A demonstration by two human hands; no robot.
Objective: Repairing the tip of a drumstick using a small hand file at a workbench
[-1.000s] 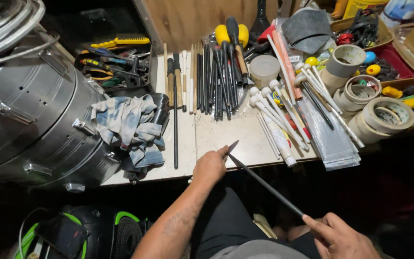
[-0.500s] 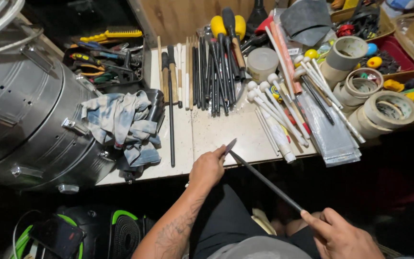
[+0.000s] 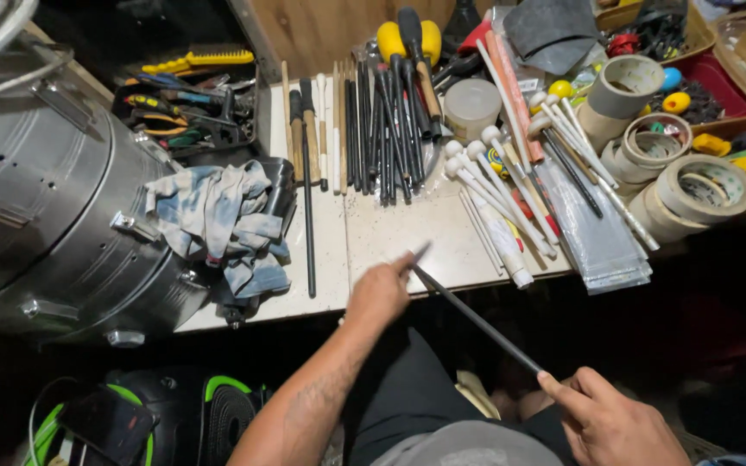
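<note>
Left hand (image 3: 379, 293) slightly lower now, both hands' fingers clenched on one dark rod (image 3: 477, 319), right hand (image 3: 608, 423).

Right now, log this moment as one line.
left hand: holds rod near its tip, at table edge | right hand: grips rod's near end | rod: slanted, off table | rag: beside drum

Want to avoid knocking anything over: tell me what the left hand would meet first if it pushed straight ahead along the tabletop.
Probably the white-tipped mallets: the left hand points up and slightly right across bare tabletop toward them. Depth is hard to judge.
</note>
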